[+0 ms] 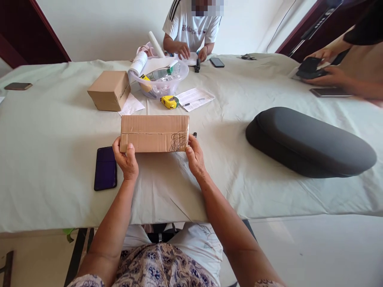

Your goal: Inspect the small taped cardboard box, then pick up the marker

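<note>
As left hand point(128, 160) and right hand point(196, 157), both part-curled, clasp opposite ends of the cardboard box point(152, 135) between them, a holding step seems in hand; any next move calls for even pressure.

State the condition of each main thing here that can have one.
Held box: seamed face shut, gripped at both ends
Left hand: gripping its left end
Right hand: gripping its right end
Other box: top shut
Near phone: lying flat, power unclear
Basin: open, holding several items
Bottle: lying, green cap on
Tape measure: no extended blade visible
Printed paper: lying flat
Dark oblong case: appears closed
</note>
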### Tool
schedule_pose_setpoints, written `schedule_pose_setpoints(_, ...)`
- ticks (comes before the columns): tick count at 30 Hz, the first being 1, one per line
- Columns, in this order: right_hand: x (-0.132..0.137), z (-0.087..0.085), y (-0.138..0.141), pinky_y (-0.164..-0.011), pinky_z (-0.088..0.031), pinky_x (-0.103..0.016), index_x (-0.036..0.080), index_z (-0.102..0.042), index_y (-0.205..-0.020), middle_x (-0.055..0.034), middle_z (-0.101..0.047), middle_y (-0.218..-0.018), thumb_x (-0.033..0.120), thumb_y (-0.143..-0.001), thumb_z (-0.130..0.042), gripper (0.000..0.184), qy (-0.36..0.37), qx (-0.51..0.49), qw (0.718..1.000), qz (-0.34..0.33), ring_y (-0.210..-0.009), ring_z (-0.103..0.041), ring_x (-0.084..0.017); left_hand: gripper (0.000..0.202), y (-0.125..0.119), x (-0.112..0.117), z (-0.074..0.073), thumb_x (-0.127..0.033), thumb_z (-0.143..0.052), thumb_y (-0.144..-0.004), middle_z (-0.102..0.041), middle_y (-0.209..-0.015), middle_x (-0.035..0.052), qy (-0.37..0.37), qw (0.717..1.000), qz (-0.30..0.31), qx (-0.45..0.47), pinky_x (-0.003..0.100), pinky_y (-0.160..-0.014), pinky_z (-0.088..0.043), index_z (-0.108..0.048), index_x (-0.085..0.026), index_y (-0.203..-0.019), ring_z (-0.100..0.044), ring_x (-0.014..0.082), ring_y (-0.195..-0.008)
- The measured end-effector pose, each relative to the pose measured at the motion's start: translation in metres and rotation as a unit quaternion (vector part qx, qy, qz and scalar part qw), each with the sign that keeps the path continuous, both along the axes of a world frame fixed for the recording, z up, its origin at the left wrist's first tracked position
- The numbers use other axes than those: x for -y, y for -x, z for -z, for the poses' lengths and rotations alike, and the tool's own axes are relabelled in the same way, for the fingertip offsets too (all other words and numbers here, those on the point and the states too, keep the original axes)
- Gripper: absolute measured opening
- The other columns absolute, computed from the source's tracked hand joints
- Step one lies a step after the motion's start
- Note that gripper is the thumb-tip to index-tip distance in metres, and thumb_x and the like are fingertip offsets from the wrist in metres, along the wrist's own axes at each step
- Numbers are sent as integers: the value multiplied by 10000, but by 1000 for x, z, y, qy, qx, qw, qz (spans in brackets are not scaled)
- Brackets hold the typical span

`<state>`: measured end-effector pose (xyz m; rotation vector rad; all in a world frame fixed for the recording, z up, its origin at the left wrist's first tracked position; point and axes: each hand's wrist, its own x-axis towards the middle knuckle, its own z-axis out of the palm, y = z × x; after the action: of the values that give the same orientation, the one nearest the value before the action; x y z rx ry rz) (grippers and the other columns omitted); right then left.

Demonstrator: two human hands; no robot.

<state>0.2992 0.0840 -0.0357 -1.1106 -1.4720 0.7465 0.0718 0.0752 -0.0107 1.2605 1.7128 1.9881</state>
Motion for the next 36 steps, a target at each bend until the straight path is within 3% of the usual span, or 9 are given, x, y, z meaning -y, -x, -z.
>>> schedule_pose_setpoints(5, 1, -7, 2, -849, -550, -386, 266, -569, -1136, -82, -665, -1118, 743, -874, -509, 547, 18, -54, 998, 34, -1019, -636, -233, 439, 1, 0, 3, -387, -533, -711, -618, -1087, 91, 4, 1000, 25, 6, 394, -956, -504, -550, -184, -1100, -612, 244, -1022)
schedule_pose_setpoints(10, -1, -9, 1, -798, -541, -364, 242, -545, -898, -72, -652, -1028, 749, -854, -530, 510, 18, -63, 996, 63, -949, -616, -217, 426, -2, -4, 12, -301, -540, -661, -602, -1046, 87, 6, 997, 61, 35, 380, -922, -516, -505, -183, -1069, -615, 223, -970)
schedule_pose_setpoints(14, -1, -7, -2, -799, -544, -383, 236, -547, -980, -84, -648, -1018, 760, -861, -496, 540, 34, -45, 995, 88, -931, -618, -226, 508, -4, -4, 16, -259, -556, -659, -617, -1122, 106, 41, 996, 81, 14, 364, -934, -520, -494, -180, -1156, -634, 224, -1023)
schedule_pose_setpoints(18, 2, -7, -1, -836, -552, -405, 237, -531, -1267, -119, -658, -1148, 740, -876, -493, 639, 46, -51, 992, 109, -997, -634, -240, 485, -7, 0, 15, -388, -605, -786, -645, -1182, 142, 78, 995, 54, -25, 400, -970, -509, -543, -161, -1210, -632, 253, -1072)
schedule_pose_setpoints(21, 6, -7, 6, -893, -532, -416, 259, -486, -1388, -117, -642, -1229, 645, -906, -535, 620, 42, -26, 987, 151, -1036, -627, -230, 676, -11, 2, 15, -522, -642, -812, -611, -1262, 169, 70, 995, 36, -64, 389, -934, -529, -480, -154, -1356, -633, 254, -1084)
schedule_pose_setpoints(24, 10, -5, 14, -906, -519, -403, 273, -522, -1334, -106, -613, -1311, 554, -924, -566, 499, 1, 8, 985, 172, -1098, -611, -223, 814, -15, 4, 15, -594, -652, -821, -569, -1338, 200, 46, 988, 17, -146, 423, -983, -520, -410, -154, -1462, -604, 286, -1177)
schedule_pose_setpoints(27, 14, -1, 19, -875, -521, -386, 260, -547, -1204, -91, -618, -1229, 561, -894, -624, 439, -28, 31, 985, 167, -1117, -602, -230, 827, -19, 6, 15, -620, -649, -847, -559, -1371, 214, 16, 976, 9, -219, 485, -1106, -448, -402, -149, -1481, -556, 319, -1279)
schedule_pose_setpoints(32, 17, 3, 25, -951, -506, -447, 257, -485, -1061, -56, -542, -1096, 665, -742, -760, 586, -91, 75, 970, 213, -1105, -574, -250, 915, -28, 12, 16, -676, -709, -794, -537, -1342, 231, -1, 964, 1, -265, 521, -1129, -425, -428, -118, -1463, -531, 339, -1276)
schedule_pose_setpoints(36, 17, 3, 29, -943, -503, -452, 266, -441, -1017, -49, -518, -1075, 707, -703, -772, 635, -99, 101, 961, 240, -1096, -563, -253, 885, -32, 16, 17, -721, -701, -775, -516, -1305, 220, 4, 964, -1, -265, 517, -1109, -443, -491, -121, -1390, -515, 340, -1265)
